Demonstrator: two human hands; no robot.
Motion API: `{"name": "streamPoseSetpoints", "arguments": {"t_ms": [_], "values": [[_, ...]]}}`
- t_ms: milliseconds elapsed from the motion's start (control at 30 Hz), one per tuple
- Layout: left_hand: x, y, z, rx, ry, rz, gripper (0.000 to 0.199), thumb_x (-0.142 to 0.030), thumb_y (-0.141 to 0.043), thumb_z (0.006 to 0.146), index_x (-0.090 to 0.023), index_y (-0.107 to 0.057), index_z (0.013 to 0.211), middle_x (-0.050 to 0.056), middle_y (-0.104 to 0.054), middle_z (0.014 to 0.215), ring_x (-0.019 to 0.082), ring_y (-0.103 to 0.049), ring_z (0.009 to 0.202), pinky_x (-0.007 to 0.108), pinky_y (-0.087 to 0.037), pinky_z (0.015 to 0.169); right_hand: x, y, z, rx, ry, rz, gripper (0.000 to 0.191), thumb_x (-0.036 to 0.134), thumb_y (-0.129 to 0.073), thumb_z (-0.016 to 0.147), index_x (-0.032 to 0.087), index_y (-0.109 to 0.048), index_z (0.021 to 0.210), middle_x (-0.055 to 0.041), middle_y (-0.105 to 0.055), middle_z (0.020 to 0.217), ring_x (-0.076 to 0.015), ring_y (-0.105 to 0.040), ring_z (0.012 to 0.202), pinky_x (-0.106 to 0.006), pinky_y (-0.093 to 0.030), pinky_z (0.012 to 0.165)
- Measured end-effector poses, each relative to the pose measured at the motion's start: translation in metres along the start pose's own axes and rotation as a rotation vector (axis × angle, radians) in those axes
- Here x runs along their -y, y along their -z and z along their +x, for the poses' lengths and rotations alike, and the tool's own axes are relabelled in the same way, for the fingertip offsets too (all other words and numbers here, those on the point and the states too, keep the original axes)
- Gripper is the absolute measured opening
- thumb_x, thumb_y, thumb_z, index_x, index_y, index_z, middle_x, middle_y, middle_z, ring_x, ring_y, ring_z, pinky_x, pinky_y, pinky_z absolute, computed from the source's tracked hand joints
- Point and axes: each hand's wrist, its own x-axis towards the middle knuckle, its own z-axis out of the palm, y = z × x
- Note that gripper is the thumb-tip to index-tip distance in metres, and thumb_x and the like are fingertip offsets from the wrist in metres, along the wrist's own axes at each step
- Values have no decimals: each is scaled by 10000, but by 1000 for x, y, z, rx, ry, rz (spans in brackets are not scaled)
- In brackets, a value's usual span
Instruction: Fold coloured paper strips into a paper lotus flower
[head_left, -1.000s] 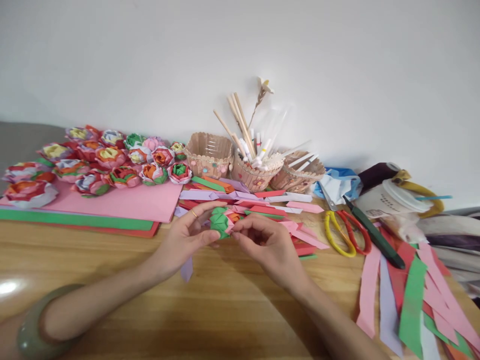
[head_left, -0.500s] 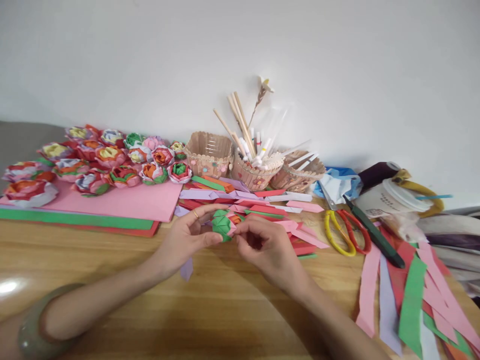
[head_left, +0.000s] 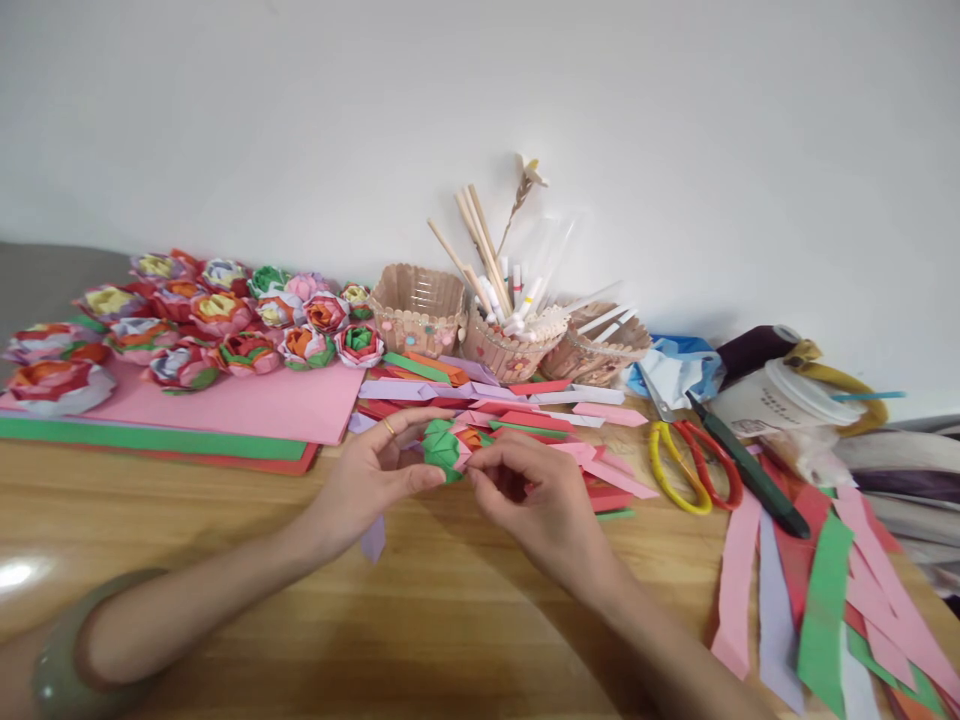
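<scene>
A folded paper flower, green outside with pink and orange petals inside, is held in the air above the wooden table. My left hand, with a ring on one finger, grips its green side between thumb and fingers. On the opposite side, the thumb and index finger of my right hand are pinched together at the flower's pink edge. Behind both hands lies a spread of folded paper strips in red, pink, lilac, white and green. Part of the flower is hidden by my fingers.
Several finished paper flowers stand at left on pink paper sheets. Three craft-stick baskets line the wall, one with sticks and markers. At right lie scissors, a dark green pen-like tool, a white tub and loose paper strips.
Both hands keep hold of the flower in nearly the same place. The right fingertips have shifted very slightly to the left along its pink edge.
</scene>
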Motion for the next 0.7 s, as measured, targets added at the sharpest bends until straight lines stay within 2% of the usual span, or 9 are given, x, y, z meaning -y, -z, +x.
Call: {"name": "streamPoseSetpoints", "arguments": {"t_ms": [100,167,300,400,467,600,700], "values": [[0,0,-1,-8,-18,17,457,-148,-794,538,-190,-641,966,61,-679,1098,265,-585,1079,381,-446,926,0,-6,-4,-107,76,-172,174,105,-498,759,175,-647,702,-5,-563,595,-93,-444,479,-215,-349,444],[1,0,-1,-22,-34,20,452,-156,-799,542,-194,-643,965,57,-673,1103,262,-577,1092,378,-434,939,0,-7,-5,-139,90,-186,179,118,-498,782,173,-662,734,-14,-567,616,-95,-445,487,-222,-355,457],[4,3,0,21,-42,-29,432,-180,-789,586,-221,-645,992,39,-669,1111,235,-590,1053,346,-460,889,0,0,-1,8,-68,193,168,185,-530,817,178,-681,745,-2,-552,613,-104,-466,541,-220,-350,472],[5,3,0,37,-22,-53,433,-185,-791,590,-224,-648,996,39,-669,1114,225,-595,1033,326,-472,854,-3,6,3,141,-234,477,202,267,-560,827,173,-668,685,27,-493,582,-72,-400,477,-211,-298,436],[5,4,0,36,-32,-60,429,-186,-790,594,-225,-650,999,38,-669,1113,223,-593,1037,322,-469,857,-5,7,5,183,-322,595,204,322,-598,805,165,-666,695,35,-481,591,-56,-366,451,-206,-264,413],[5,4,0,34,-54,-55,418,-185,-786,605,-221,-649,998,44,-663,1120,228,-586,1052,323,-464,868,-6,4,4,192,-424,664,256,409,-651,754,154,-665,735,44,-467,564,-49,-309,432,-203,-207,388],[5,4,0,25,-40,-56,418,-175,-786,606,-225,-644,995,38,-663,1114,216,-587,1040,307,-470,847,-5,1,3,178,-395,611,240,399,-627,782,161,-653,777,49,-450,558,-57,-302,438,-204,-213,389]]}}
